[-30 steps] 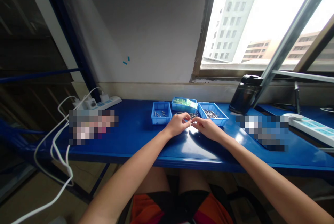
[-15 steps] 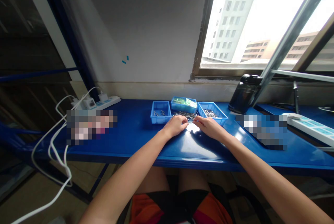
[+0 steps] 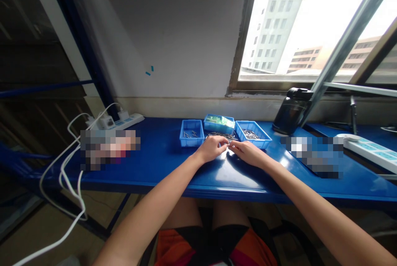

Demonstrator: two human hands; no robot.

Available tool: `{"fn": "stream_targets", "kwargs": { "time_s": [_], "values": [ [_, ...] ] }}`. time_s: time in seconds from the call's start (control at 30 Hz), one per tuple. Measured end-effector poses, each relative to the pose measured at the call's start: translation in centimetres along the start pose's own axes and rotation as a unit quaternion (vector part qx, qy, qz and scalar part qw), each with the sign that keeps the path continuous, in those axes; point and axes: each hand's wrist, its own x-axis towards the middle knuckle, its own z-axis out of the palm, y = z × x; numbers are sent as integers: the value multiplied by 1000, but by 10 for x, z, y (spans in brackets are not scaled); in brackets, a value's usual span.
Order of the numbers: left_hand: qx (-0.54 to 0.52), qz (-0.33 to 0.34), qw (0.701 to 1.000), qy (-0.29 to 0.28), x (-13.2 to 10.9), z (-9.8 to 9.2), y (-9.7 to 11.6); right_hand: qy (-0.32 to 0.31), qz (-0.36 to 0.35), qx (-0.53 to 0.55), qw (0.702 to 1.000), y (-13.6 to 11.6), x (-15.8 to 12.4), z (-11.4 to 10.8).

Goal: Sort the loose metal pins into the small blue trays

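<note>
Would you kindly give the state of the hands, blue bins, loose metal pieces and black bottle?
Left hand: fingers curled, grip unclear.
Right hand: fingers curled, grip unclear.
Left bin: holds a few metal pieces.
Middle bin: holds a greenish packet.
Right bin: holds many metal pieces.
Loose metal pieces: piled behind the hands.
Black bottle: lid on.

Tally: three blue trays, two hands, one blue table.
Metal pins were found in three groups: one loose pile partly hidden by the fingers, and one lot in each of two trays; individual pins are too small and overlapped to count, though the left tray holds only a handful. Green packets: one visible, in the third tray. Black bottles: one. White power strips: two. Blue tape pieces on the wall: two. Items under two pixelated patches cannot be counted.
</note>
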Motion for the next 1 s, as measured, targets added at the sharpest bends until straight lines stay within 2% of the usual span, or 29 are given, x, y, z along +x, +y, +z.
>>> {"fn": "stream_targets", "kwargs": {
  "time_s": [0.2,0.33,0.43,0.53,0.6,0.77,1.0],
  "values": [
    [32,4,999,10,-1,-3,3,-1,19,-16,1000,0,0,-2],
    [79,-37,996,12,-2,-5,1,24,37,-41,998,2,0,-4],
    [110,-75,991,-24,-2,-3,-2,56,41,-40,997,3,0,-6],
    [118,-82,987,-68,-3,-2,-3,64,27,-19,997,1,-1,-7],
    [118,-81,987,-77,-3,-1,-3,60,12,-12,998,-3,-2,-7],
    [121,-86,986,-76,-3,-3,-2,62,3,-19,998,-9,-2,-7],
    [127,-108,984,-56,-3,-4,-2,46,24,-26,998,-4,-1,-6]
  ]
}}
